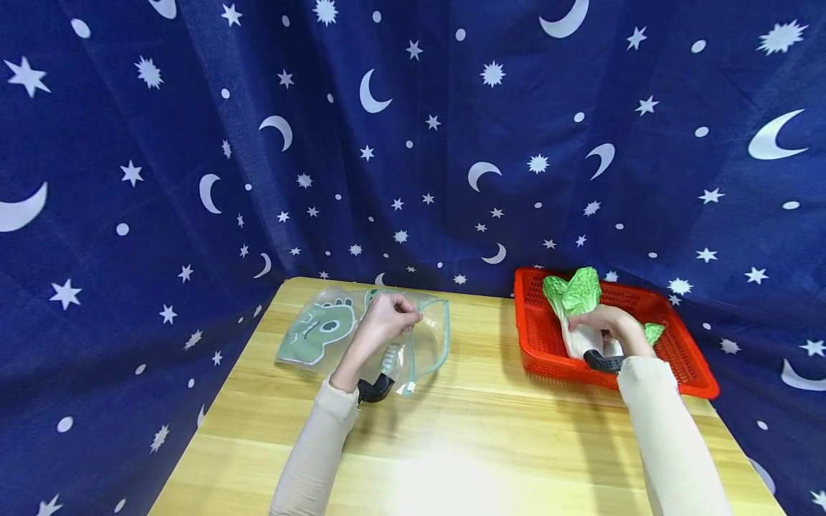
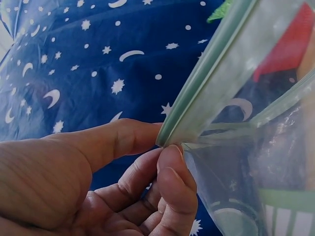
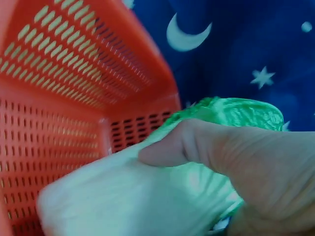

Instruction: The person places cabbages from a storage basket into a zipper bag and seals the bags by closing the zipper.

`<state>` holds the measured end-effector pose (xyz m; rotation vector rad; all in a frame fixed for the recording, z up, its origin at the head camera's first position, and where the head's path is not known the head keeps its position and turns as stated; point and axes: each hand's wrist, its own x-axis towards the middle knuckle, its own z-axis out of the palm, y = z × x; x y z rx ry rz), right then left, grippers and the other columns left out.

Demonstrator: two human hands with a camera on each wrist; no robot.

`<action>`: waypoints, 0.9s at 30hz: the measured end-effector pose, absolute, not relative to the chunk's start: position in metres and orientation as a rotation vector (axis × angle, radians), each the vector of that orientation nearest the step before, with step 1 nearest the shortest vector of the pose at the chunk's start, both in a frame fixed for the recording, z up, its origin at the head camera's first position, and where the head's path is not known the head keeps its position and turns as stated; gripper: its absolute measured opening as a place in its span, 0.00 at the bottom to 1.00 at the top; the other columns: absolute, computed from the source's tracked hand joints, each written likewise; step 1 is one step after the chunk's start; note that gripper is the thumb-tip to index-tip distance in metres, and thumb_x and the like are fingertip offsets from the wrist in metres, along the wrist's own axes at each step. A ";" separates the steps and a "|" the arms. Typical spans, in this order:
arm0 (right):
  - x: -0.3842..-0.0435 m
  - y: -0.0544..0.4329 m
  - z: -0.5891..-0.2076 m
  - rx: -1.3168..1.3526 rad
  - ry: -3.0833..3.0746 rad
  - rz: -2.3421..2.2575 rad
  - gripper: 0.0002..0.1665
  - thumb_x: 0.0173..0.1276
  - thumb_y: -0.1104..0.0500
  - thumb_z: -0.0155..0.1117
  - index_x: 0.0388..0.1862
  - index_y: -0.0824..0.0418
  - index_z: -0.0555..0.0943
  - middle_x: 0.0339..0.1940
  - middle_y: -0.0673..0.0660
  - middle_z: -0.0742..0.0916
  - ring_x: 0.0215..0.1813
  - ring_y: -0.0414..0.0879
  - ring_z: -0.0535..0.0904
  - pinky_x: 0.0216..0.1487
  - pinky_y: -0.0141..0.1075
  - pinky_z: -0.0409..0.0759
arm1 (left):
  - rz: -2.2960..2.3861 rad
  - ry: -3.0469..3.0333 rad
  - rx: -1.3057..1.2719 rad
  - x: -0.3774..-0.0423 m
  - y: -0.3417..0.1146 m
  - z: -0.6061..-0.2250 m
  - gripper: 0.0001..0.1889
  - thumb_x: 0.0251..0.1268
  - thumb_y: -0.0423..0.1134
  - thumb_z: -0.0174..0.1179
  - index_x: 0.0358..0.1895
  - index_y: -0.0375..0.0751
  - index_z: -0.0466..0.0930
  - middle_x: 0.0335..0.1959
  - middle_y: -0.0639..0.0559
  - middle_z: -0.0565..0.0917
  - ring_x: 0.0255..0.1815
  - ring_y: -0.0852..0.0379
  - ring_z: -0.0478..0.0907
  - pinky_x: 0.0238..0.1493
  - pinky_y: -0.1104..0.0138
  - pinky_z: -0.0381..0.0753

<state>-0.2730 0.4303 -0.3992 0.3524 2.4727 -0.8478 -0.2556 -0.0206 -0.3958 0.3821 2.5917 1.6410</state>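
Right hand [image 1: 609, 326] grips cabbage [image 3: 123, 191] by the white stalk, at the basket's [image 1: 548, 369] left end; long axis near–far, leaves far. Left hand [image 1: 385, 317] pinches bag's [image 1: 338, 315] rim — mouth faces right, toward cabbage, well apart across bench [image 1: 484, 401].

A deep blue curtain [image 1: 439, 204] hangs behind the table and runs down along both its sides, with soft vertical folds. White shapes are scattered over it: crescents [image 1: 763, 143] turned various ways, pointed stars [image 1: 26, 77], jagged sunbursts [image 1: 325, 11] and small oval dots [image 1: 80, 28]. The table [image 1: 477, 373] has a pale yellow wood surface with light grain, its far edge close against the cloth. A bright white glare [image 1: 445, 480] washes out the near part of the tabletop. Both wrist views show the same patterned cloth.
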 end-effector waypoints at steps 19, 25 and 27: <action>-0.239 0.376 -0.445 0.845 3.241 -1.477 0.43 0.52 0.55 0.71 0.60 0.74 0.61 0.56 0.70 0.72 0.56 0.60 0.70 0.55 0.48 0.68 | 1.685 2.539 0.371 -0.255 -0.023 -0.393 0.06 0.56 0.37 0.68 0.25 0.41 0.81 0.18 0.55 0.79 0.20 0.58 0.77 0.22 0.73 0.71; -0.233 0.367 -0.441 0.860 3.221 -1.581 0.47 0.53 0.55 0.69 0.64 0.73 0.57 0.61 0.71 0.68 0.61 0.62 0.67 0.60 0.52 0.66 | 1.780 2.488 0.392 -0.254 -0.022 -0.392 0.06 0.55 0.36 0.68 0.26 0.39 0.82 0.17 0.54 0.80 0.18 0.62 0.76 0.22 0.73 0.74; -0.230 0.356 -0.432 0.858 3.212 -1.629 0.46 0.54 0.55 0.69 0.64 0.72 0.56 0.61 0.70 0.68 0.61 0.61 0.67 0.61 0.52 0.66 | 1.827 2.469 0.391 -0.254 -0.022 -0.392 0.06 0.55 0.35 0.68 0.25 0.38 0.82 0.18 0.53 0.80 0.17 0.61 0.76 0.22 0.72 0.76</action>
